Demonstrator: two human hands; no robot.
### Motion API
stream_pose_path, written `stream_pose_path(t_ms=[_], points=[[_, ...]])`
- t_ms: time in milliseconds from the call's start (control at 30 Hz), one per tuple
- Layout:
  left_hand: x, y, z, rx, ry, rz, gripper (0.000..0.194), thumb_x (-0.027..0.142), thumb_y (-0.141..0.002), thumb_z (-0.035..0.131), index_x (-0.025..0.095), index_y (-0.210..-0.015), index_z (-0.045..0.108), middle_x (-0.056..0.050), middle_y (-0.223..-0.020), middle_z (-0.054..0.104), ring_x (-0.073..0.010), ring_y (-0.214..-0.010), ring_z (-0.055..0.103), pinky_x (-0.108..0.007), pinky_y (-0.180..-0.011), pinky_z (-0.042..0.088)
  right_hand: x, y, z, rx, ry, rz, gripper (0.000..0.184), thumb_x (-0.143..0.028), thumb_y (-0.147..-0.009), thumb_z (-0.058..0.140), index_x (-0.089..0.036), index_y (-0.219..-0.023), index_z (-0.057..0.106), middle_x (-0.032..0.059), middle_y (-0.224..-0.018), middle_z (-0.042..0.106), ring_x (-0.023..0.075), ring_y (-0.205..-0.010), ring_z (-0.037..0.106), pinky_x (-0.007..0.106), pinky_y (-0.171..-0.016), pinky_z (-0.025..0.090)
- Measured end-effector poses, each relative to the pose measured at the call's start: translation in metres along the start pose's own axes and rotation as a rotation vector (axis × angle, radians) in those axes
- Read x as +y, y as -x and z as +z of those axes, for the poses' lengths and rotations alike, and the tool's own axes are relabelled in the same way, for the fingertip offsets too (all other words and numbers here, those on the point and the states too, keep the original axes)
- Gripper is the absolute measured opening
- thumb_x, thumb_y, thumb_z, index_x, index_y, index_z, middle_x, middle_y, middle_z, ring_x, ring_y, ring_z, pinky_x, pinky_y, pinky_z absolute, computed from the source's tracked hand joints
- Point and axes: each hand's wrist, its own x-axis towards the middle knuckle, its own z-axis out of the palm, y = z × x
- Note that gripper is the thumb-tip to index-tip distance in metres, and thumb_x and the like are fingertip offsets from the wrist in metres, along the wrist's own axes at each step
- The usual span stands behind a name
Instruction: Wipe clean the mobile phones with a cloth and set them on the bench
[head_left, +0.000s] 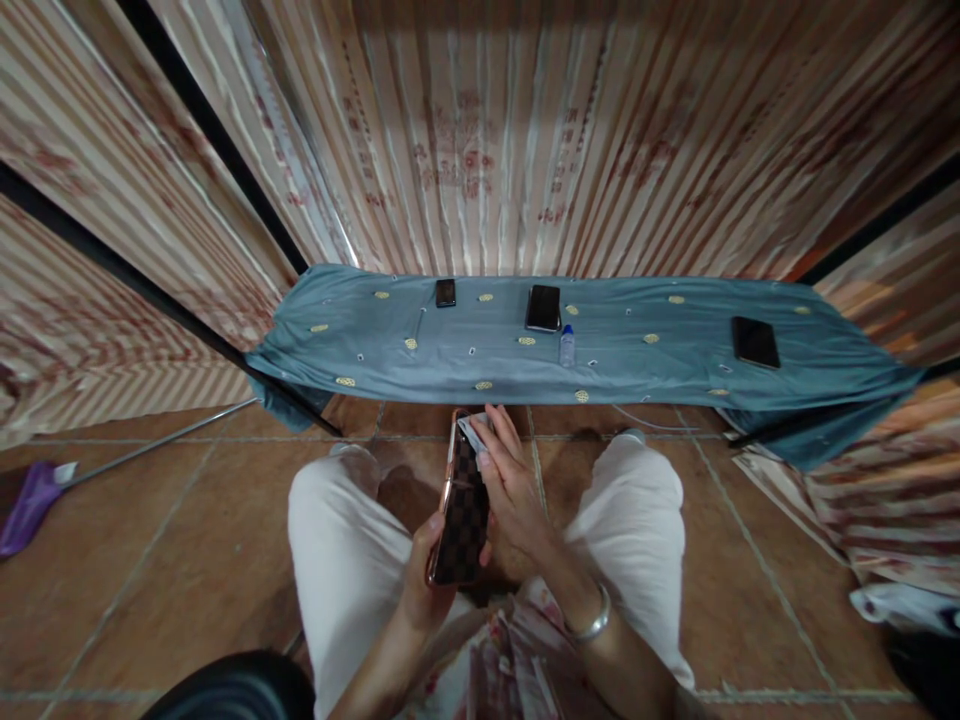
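In the head view, the phone [460,540] is gripped in the left hand [424,588] before the counter [637,378], and the wipe [472,430] is held by the right hand [516,492] against its counter-side end. The phone should be kept steady and the wipe pressed flat.

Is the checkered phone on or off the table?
Off: the left hand holds the phone between the knees, short of the table.

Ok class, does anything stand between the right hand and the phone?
Yes: a pale cloth or wipe lies under the fingers of the right hand, at the far end of the phone. Nothing else visible stands between them; the left hand holds the near end.
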Motion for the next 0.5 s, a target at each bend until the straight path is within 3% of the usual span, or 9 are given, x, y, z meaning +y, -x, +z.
stream_pose_path(t_ms=[133,500], points=[[-0.0023,0.0,-0.0016,0.003,0.022,-0.019,0.04,0.055,-0.064,0.071,0.015,-0.069,0.07,-0.004,-0.058,0.065,-0.016,-0.049,0.056,-0.028,-0.05,0.044,-0.0054,-0.0047,-0.0013,-0.041,0.007,-0.055,0.045,-0.032,-0.1,0.03,-0.031,-0.144,0.039,-0.0031,-0.158,0.024,0.0197,-0.147,0.017,0.047,-0.12,0.02],[0.0031,0.0009,0.0008,0.037,0.028,0.001,0.04,0.05,-0.062,0.073,0.014,-0.078,0.068,-0.005,-0.069,0.068,-0.0161,-0.054,0.058,-0.029,-0.052,0.047,-0.009,-0.0064,-0.0071,-0.056,-0.077,-0.062,0.041,-0.033,-0.099,0.033,-0.031,-0.136,0.051,-0.0035,-0.153,0.034,0.0196,-0.145,0.022,0.044,-0.118,0.026]])
